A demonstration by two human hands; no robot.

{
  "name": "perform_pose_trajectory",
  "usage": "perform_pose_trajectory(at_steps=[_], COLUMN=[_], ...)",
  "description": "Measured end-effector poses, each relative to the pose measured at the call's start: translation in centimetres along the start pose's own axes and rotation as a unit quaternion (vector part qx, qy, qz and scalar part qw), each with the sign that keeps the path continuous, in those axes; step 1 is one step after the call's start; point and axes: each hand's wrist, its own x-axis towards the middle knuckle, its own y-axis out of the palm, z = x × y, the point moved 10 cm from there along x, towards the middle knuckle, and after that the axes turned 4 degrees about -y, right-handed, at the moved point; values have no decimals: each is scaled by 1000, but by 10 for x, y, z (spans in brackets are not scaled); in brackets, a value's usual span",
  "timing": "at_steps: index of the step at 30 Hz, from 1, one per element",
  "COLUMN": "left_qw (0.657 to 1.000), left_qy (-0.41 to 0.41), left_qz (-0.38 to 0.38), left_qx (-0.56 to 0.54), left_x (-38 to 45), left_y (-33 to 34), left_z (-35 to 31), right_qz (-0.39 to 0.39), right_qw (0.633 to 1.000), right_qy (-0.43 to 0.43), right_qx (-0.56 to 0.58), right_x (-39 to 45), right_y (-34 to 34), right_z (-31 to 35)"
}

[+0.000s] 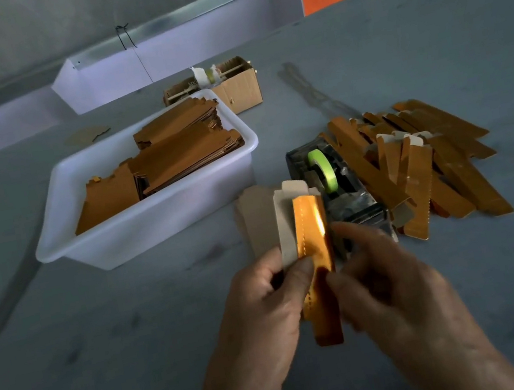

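Here, a shiny gold carton blank (315, 253), partly folded so its grey card back shows, is held upright above the table (106, 359). The left hand (269, 313) grips its left side, thumb on the front. The right hand (392, 291), blurred, pinches its right edge with curled fingers. Just behind sits a tape dispenser (354, 208) with a green tape roll (322, 166). A white tub (151, 227) of flat blanks lies left, and a pile of folded blanks (432, 164) lies right.

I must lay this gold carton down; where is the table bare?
Bare table lies left of the left hand, before the white tub, and right of the right hand, below the gold carton pile. Around the tape dispenser it is crowded.
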Motion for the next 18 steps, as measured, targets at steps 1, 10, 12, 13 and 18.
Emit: perform_pose_trajectory(at_steps=[1,10,12,13,18], left_qw=[1000,994,997,998,992], left_qy=[-6,-49,-33,-21,18], left_qz=[25,92,50,24,-85], left_qx=[-3,23,42,56,88], left_x=[-2,-9,-9,-9,-10], left_y=[2,15,8,5,-4], left_z=[-1,5,3,1,-3], right_qz=[-27,-4,-16,-23,-35], right_qw=[999,934,935,936,939], right_qy=[23,157,157,157,156], right_qx=[25,322,319,313,305], right_x=[1,3,3,3,4], right_y=[-9,5,2,1,-1], right_z=[-5,-29,-31,-32,-34])
